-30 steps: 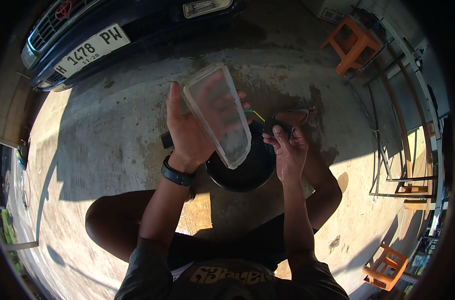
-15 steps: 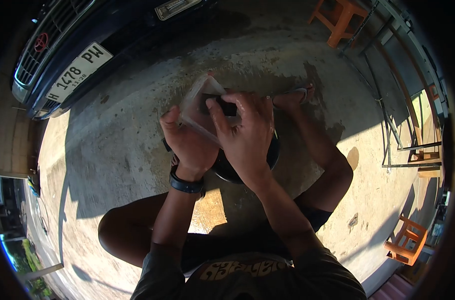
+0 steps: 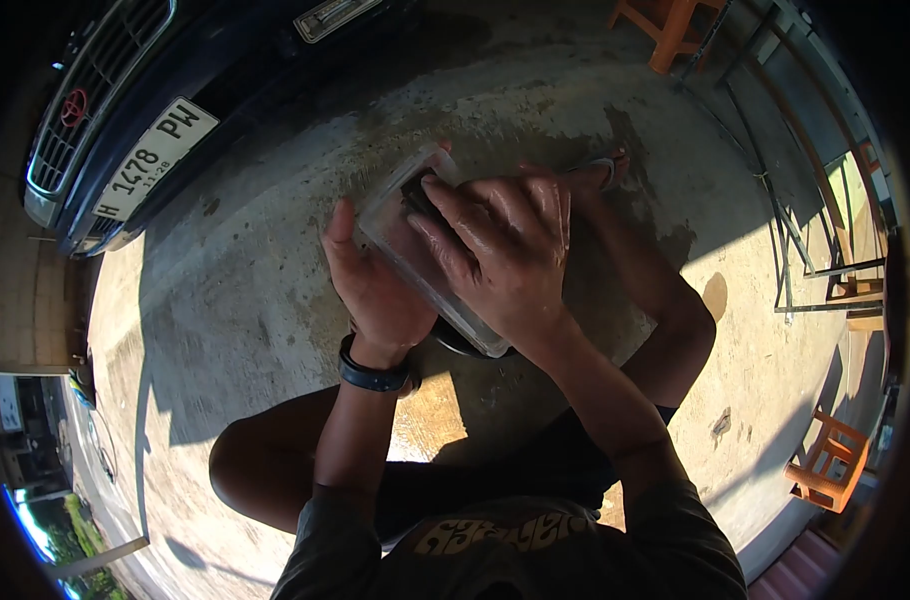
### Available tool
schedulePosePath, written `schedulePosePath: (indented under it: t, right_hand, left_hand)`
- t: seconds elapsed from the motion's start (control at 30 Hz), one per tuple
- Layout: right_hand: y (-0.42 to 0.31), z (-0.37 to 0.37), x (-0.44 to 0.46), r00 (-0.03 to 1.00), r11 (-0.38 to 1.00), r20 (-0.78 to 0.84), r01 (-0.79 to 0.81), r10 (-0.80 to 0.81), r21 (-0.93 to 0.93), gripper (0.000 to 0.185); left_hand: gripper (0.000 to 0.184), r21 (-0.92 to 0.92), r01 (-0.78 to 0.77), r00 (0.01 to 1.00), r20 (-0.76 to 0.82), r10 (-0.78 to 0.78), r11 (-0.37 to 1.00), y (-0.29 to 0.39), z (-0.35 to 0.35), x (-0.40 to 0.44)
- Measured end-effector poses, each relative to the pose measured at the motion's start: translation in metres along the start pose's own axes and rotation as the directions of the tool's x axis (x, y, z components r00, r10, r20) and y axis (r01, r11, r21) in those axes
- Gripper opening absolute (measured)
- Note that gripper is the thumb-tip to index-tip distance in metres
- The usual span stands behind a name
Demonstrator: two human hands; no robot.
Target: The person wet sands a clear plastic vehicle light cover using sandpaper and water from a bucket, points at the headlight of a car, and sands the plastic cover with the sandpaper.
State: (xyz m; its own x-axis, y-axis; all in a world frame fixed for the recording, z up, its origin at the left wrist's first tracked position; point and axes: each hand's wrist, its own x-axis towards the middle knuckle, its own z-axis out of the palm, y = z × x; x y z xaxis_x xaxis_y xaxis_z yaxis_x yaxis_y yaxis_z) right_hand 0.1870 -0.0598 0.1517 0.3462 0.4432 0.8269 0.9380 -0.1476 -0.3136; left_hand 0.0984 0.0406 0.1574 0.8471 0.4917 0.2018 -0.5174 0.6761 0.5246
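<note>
A clear, frosted-edged panel (image 3: 395,225) rests tilted on my left hand (image 3: 373,295), whose palm is under it and whose thumb stands up beside its left edge. My right hand (image 3: 510,245) lies over the panel, fingers bent round a small dark block (image 3: 416,194) that touches the panel's surface near its upper end. Below the panel, the rim of a black basin (image 3: 458,346) shows; the hands and panel hide most of it.
A dark vehicle with a licence plate (image 3: 156,158) stands at the upper left. Orange stools (image 3: 828,461) are at the lower right and top right, near a metal frame (image 3: 775,225). Wet patches mark the concrete floor (image 3: 265,210).
My right hand has come left from beside the panel to over it, bringing the dark block onto its surface. The view has also shifted, and the basin is now mostly covered.
</note>
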Motion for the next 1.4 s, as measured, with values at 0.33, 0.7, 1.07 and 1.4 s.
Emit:
schedulePosePath:
  t: [0.33,0.7,1.07,1.4]
  right_hand:
    - [-0.026,0.014,0.009,0.996,0.997,0.054,-0.07,0.068,0.025,0.052]
    - [-0.029,-0.003,0.001,0.96,0.994,0.27,-0.093,0.076,0.05,0.053]
    - [-0.033,-0.01,-0.023,0.966,0.992,0.233,-0.123,0.113,0.029,0.043]
    - [-0.034,-0.027,-0.009,0.94,0.978,0.273,-0.206,0.204,-0.021,0.054]
  left_hand:
    - [0.084,-0.048,-0.068,0.997,0.026,0.07,0.997,0.028,-0.014,-0.007]
    - [0.085,-0.095,0.048,0.954,0.298,-0.018,0.994,0.043,-0.009,-0.006]
    - [0.079,0.087,0.185,0.911,0.359,-0.204,0.979,0.044,-0.013,-0.004]
    - [0.094,-0.233,0.123,0.981,-0.117,-0.154,0.965,0.017,0.014,-0.02]
